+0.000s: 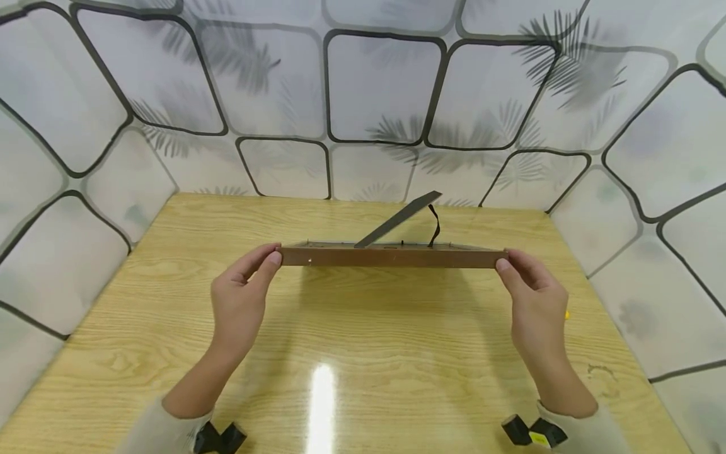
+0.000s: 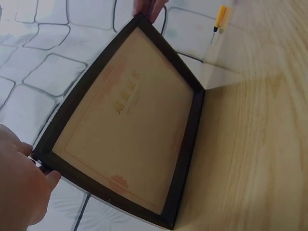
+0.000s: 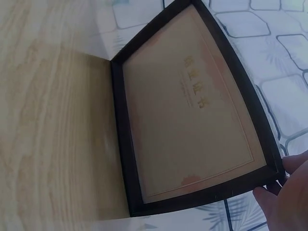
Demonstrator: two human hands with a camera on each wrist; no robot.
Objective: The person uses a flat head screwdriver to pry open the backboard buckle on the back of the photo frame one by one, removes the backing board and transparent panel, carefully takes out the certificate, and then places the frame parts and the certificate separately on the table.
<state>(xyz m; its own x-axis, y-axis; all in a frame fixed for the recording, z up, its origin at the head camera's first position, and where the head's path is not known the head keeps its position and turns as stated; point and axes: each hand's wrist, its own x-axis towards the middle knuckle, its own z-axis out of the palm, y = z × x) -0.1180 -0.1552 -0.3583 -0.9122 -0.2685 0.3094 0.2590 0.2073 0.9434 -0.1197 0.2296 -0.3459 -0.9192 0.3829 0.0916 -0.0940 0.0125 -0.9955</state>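
Observation:
A brown picture frame [image 1: 391,258] stands upright on the table, seen edge-on from above. Its front, in the wrist views, shows a cream certificate [image 2: 130,120] with gold lettering inside a dark border. My left hand [image 1: 241,296] pinches the frame's upper left corner between thumb and fingers. At the opposite upper corner, my right hand [image 1: 539,306] holds on in the same way. Behind the frame a grey easel stand [image 1: 399,219] is swung out, joined to the back by a black ribbon [image 1: 435,226].
The light wood table [image 1: 363,353] meets patterned wall covering [image 1: 386,88] at the back and sides. A screwdriver with a yellow handle [image 2: 222,17] lies to the right, mostly hidden by my right hand in the head view.

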